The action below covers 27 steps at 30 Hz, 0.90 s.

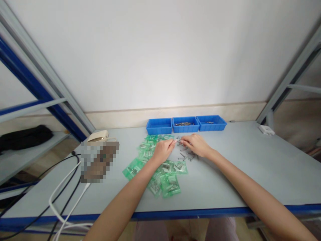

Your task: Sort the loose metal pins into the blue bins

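Observation:
My left hand (pixel 163 149) is closed above the green plastic packets, fingertips pinched together; what they hold, if anything, is too small to make out. Close to its right, my right hand (pixel 197 144) has its fingers bent down over a loose pile of screws (pixel 188 156), and its fingertips are partly hidden among them. I cannot tell whether it grips one. Several green packets (pixel 171 184) with metal pieces inside lie spread under and around my left wrist.
Three blue bins stand in a row at the back: the left bin (pixel 159 126), the middle bin (pixel 185 128) with metal pieces, and the right bin (pixel 212 126). White cables (pixel 60 190) and a cream box (pixel 98 135) are at left. A small white object (pixel 266 130) lies far right.

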### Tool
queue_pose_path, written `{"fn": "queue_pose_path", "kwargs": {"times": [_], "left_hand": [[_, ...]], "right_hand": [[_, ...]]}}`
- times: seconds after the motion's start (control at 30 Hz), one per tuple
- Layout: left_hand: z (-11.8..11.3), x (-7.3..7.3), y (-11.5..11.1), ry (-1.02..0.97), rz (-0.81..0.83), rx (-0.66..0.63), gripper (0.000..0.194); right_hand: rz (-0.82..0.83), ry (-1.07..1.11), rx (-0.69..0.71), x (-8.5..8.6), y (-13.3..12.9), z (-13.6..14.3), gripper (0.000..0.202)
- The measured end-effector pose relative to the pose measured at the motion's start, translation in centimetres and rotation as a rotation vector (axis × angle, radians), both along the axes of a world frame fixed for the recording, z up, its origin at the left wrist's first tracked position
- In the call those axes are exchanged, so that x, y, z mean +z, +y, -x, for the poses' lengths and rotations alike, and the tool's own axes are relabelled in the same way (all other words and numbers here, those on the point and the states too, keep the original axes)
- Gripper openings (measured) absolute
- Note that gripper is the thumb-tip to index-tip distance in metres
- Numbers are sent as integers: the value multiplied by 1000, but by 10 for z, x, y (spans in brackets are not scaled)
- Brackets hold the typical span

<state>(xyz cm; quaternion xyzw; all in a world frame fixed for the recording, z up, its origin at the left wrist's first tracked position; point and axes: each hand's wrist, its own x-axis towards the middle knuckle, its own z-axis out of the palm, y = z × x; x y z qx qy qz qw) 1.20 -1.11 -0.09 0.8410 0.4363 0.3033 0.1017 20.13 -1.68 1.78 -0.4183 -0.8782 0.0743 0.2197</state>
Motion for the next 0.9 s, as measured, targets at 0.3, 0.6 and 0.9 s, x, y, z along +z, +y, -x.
{"fn": "queue_pose_path", "kwargs": {"times": [0.3, 0.6, 0.9], "left_hand": [[9, 1, 13, -107, 57, 68, 48], [10, 0, 15, -100, 55, 65, 48], [10, -3, 15, -21, 91, 88, 46]], "right_hand": [[-372, -335, -641, 24, 59, -81, 37], [-166, -107, -441, -18, 42, -34, 28], [66, 97, -510, -38, 27, 6, 15]]}}
